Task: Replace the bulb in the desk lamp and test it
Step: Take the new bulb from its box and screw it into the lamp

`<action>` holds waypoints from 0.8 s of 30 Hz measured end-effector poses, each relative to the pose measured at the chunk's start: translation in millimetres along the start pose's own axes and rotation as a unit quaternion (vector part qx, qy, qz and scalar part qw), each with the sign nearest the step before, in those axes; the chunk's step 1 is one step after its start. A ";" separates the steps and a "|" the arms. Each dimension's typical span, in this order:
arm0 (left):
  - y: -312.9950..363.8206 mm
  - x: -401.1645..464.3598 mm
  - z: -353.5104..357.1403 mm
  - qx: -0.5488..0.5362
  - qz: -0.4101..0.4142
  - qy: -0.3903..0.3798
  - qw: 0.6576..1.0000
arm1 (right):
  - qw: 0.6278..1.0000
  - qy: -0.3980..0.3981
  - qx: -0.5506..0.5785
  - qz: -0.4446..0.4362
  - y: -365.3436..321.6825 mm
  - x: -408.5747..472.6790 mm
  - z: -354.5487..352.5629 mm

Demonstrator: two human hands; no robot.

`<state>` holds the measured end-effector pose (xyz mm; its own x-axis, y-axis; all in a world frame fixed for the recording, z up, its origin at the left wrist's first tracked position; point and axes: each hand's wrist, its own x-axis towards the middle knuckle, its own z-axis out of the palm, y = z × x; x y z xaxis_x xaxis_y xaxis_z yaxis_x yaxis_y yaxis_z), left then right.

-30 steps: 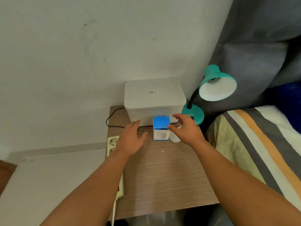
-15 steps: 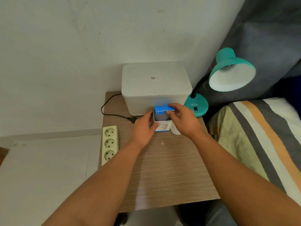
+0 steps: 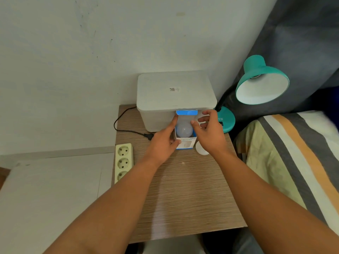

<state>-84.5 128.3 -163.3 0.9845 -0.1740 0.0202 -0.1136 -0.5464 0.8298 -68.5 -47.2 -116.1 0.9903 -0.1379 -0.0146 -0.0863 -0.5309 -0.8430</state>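
Standing on a wooden bedside table (image 3: 183,198), wall behind, bed (image 3: 293,153) beside.

single head cam, wide-angle, looks forward and down, close over worktop (image 3: 183,189), wall behind, bed (image 3: 293,153) at right edge

Bedside corner with storage and bedding

A white lidded box (image 3: 176,96) stands at the back of the wooden table (image 3: 183,195); a power strip (image 3: 123,161) lies left, a striped blanket (image 3: 293,154) right.
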 end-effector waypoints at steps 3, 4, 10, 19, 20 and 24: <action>-0.7 2.8 0.2 -0.018 -0.008 -0.003 1.000 | 0.997 -0.013 -0.076 -0.033 11.4 -0.2 2.8; -0.4 2.9 0.1 -0.016 -0.011 -0.004 1.000 | 0.994 -0.024 -0.099 -0.040 14.1 0.6 4.7; 0.0 2.6 -1.7 -0.007 -0.016 -0.008 1.000 | 0.984 -0.080 -0.162 -0.002 9.1 6.8 13.4; 0.7 2.5 -1.5 0.000 -0.017 -0.007 1.000 | 0.967 -0.102 -0.231 0.029 -13.9 10.2 14.3; 1.5 2.5 -2.0 0.007 -0.019 -0.010 1.000 | 0.971 -0.090 -0.219 0.023 -13.2 7.9 12.2; 7.5 0.3 -3.7 0.046 -0.022 -0.016 0.999 | 0.991 -0.033 -0.130 0.003 -12.6 -4.4 1.9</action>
<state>-84.5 127.2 -155.0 0.9844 -0.1729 -0.0333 -0.0838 -0.6261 0.7752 -71.6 -38.3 -106.4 0.9939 -0.0918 -0.0609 -0.1088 -0.7291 -0.6757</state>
